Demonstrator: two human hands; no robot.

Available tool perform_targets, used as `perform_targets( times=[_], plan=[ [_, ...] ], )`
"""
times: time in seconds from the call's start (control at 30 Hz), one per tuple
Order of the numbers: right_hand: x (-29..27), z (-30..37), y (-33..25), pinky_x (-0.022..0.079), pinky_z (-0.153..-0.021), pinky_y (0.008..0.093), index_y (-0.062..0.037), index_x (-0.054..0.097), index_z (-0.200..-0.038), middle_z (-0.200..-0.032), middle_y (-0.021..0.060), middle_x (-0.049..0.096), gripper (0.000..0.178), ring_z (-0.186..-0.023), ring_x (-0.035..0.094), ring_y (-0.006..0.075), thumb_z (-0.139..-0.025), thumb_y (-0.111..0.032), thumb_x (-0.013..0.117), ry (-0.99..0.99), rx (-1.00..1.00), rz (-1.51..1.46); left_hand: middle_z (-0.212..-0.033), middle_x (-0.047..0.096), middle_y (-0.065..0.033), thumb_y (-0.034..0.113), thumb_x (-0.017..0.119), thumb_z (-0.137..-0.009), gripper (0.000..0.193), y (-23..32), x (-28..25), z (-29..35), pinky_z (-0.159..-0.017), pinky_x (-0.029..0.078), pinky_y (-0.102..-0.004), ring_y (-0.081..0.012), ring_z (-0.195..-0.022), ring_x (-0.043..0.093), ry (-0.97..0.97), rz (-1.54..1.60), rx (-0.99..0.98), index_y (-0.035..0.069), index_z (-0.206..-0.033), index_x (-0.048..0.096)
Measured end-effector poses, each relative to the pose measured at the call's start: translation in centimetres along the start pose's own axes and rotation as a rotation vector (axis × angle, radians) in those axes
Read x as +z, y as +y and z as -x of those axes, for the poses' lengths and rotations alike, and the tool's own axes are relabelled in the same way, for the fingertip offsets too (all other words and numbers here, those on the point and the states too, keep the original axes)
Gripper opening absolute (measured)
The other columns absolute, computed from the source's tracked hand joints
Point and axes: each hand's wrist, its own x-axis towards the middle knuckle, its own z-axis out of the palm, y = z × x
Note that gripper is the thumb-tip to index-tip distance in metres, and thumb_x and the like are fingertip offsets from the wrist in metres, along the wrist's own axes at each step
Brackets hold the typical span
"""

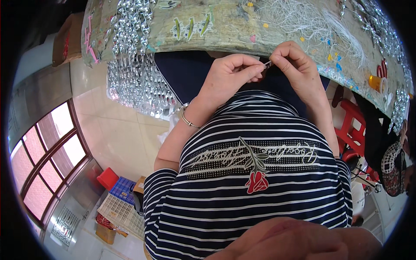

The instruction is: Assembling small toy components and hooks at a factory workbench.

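Observation:
My left hand and my right hand meet just off the table's near edge, above my lap. Thumb and forefinger of each are pinched together. Between the two pinches runs a short, thin, pale piece, too small to name. The other fingers of both hands are curled in. On the table beyond lie three green leaf-like pieces with pale edges and a loose heap of thin white strings.
Silver twisted foil strands hang over the worn table's left edge, with more at right. Red-handled scissors and a small yellow cup lie at right. A red stool stands below; crates are at lower left.

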Motion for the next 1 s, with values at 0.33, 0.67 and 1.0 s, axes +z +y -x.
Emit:
perform_targets(
  times=[0.33,0.67,1.0],
  plan=[
    [-1.7,0.3,-0.7,0.041,-0.072,0.0256,-0.0006,0.052,-0.09,-0.083,0.0039,0.053,0.011,-0.078,0.051,0.0127,-0.094,-0.011,0.05,-0.002,-0.2,0.675,-0.086,0.067,-0.0037,0.008,0.064,-0.085,0.013,-1.0,-1.3,0.1,-0.069,0.048,-0.0212,-0.0081,-0.078,0.061,0.038,-0.096,0.048,0.001,-0.096,0.067],
    [0.0,0.6,-0.2,0.039,-0.075,0.0206,-0.0054,0.054,-0.096,-0.097,0.0036,0.062,0.019,-0.082,0.052,0.0077,-0.098,-0.021,0.044,-0.088,0.111,-0.249,-0.084,0.067,-0.003,0.009,0.065,-0.085,0.013,-1.5,-0.5,0.0,-0.063,0.045,-0.019,-0.0071,-0.077,0.061,0.106,-0.064,0.071,0.003,-0.096,0.067],
    [1.4,0.1,-0.6,0.044,-0.083,0.032,-0.0021,0.055,-0.092,-0.105,0.0125,0.059,0.01,-0.096,0.055,0.0286,-0.083,0.0,0.057,-0.104,-0.52,0.682,-0.084,0.067,-0.005,0.009,0.063,-0.086,0.014,-1.2,-0.4,0.1,-0.069,0.048,-0.0212,-0.0088,-0.076,0.061,0.109,0.08,0.012,-0.001,-0.096,0.067]
  ],
)
